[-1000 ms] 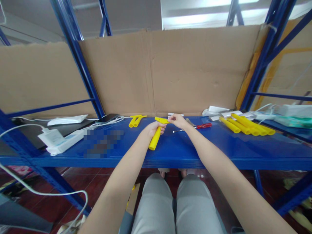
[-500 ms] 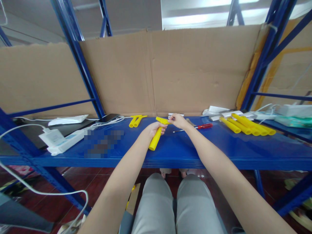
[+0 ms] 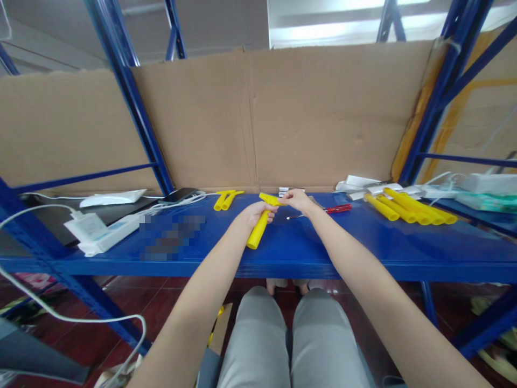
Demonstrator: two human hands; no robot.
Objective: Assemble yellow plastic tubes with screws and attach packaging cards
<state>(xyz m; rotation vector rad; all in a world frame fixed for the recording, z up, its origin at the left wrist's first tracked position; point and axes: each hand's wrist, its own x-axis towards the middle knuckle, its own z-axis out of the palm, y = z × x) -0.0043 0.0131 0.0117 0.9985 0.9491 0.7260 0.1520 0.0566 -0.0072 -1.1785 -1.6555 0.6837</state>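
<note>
My left hand [image 3: 260, 212] is wrapped round a yellow T-shaped handle [image 3: 257, 234], whose round grip slants down toward the shelf's front edge. At the right end of its crosspiece, my right hand [image 3: 295, 199] has its fingers pinched together; whatever lies between the fingertips is too small to make out. Behind the right wrist lies a screwdriver [image 3: 338, 209] with a red handle, its metal shaft pointing left. Two more yellow T-shaped handles [image 3: 224, 199] rest at the back, left of my hands.
Several yellow tubes [image 3: 407, 207] lie in a row on the right of the blue shelf [image 3: 363, 242]. To the left are a white power strip [image 3: 115, 234], cables and a dark phone [image 3: 180, 195]. A cardboard panel [image 3: 323, 118] stands behind. White packets [image 3: 357, 184] lie at the back right.
My right hand has shifted very slightly at the crosspiece's end, its fingers still pinched. My left hand keeps the same hold on the handle.
</note>
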